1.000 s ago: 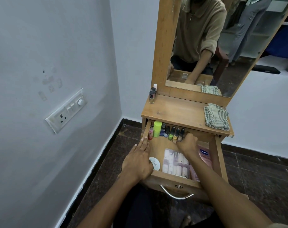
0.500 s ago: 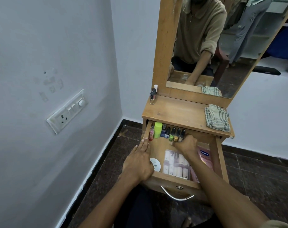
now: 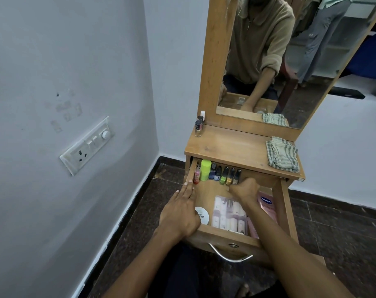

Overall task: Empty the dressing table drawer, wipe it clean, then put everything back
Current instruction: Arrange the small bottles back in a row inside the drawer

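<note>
The wooden drawer (image 3: 225,237) of the dressing table stands pulled out. At its back is a row of small bottles (image 3: 220,175), beside a lime green bottle (image 3: 205,169). A white round jar (image 3: 203,215), a clear pouch of small tubes (image 3: 230,216) and a pink lotion bottle (image 3: 267,204) lie nearer the front. My left hand (image 3: 180,214) rests flat on the drawer's left edge, fingers straight. My right hand (image 3: 246,189) is inside, fingers curled round the base of the rightmost dark nail polish bottle (image 3: 237,175).
A folded checked cloth (image 3: 282,157) lies on the right of the tabletop (image 3: 230,147), and two nail polish bottles (image 3: 198,126) stand at its back left. A mirror (image 3: 279,61) rises behind. The wall with a switch board (image 3: 88,145) is close on the left.
My right hand has shifted slightly left and toward me along the bottle row. The left hand has stayed on the drawer's edge.
</note>
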